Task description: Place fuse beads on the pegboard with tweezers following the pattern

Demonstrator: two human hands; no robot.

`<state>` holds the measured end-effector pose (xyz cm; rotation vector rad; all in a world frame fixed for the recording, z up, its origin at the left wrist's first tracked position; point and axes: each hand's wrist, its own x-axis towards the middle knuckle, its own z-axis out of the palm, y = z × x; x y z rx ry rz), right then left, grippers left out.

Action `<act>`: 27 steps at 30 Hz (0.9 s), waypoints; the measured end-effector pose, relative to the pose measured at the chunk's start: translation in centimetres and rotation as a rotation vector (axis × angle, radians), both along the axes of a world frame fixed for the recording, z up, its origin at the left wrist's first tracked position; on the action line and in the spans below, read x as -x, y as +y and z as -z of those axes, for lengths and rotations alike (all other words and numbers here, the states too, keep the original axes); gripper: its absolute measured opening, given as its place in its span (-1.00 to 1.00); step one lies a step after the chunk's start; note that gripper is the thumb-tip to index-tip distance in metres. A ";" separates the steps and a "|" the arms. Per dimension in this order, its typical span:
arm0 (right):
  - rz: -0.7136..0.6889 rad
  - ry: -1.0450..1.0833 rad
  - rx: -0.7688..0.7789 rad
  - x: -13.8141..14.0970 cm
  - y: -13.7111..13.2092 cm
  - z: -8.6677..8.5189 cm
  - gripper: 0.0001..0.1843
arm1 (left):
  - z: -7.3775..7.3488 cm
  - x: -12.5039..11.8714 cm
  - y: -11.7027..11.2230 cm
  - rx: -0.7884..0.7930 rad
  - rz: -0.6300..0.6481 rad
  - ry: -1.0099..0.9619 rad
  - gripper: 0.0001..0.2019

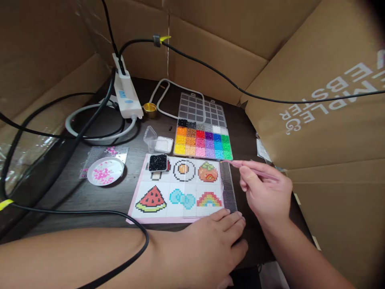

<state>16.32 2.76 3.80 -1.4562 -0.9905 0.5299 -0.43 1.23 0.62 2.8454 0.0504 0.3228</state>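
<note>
My left hand [215, 237] lies flat on the dark table, fingers together, its tips touching the near right corner of a clear pegboard [210, 188] that covers a pattern sheet [168, 188] of pixel pictures. My right hand [264, 190] pinches pink tweezers [240, 164], whose tip points left near the green corner of an open bead box [203, 142] with many coloured compartments. A small tray of black beads [158, 162] sits on the sheet's far left.
A white dish of pink beads [105, 170] rests on another pegboard at left. A small clear box [159, 142], a gold cap [149, 108], a white power strip [128, 94] and black cables [75, 136] lie behind. Cardboard walls [331, 120] enclose the table.
</note>
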 end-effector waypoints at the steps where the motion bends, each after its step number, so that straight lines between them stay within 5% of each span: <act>1: -0.002 0.003 0.056 -0.3 -0.7 0.5 -0.88 | 0.1 0.0 0.0 0.008 -0.001 0.004 -0.41; 11: -0.102 -0.066 0.276 -0.8 -2.8 2.5 -0.85 | 0.3 -0.2 -0.2 0.038 -0.006 0.013 -0.41; 27: -0.136 -0.097 0.195 -0.9 -2.8 2.9 -0.90 | 0.1 -0.4 -0.2 0.062 -0.007 0.028 -0.42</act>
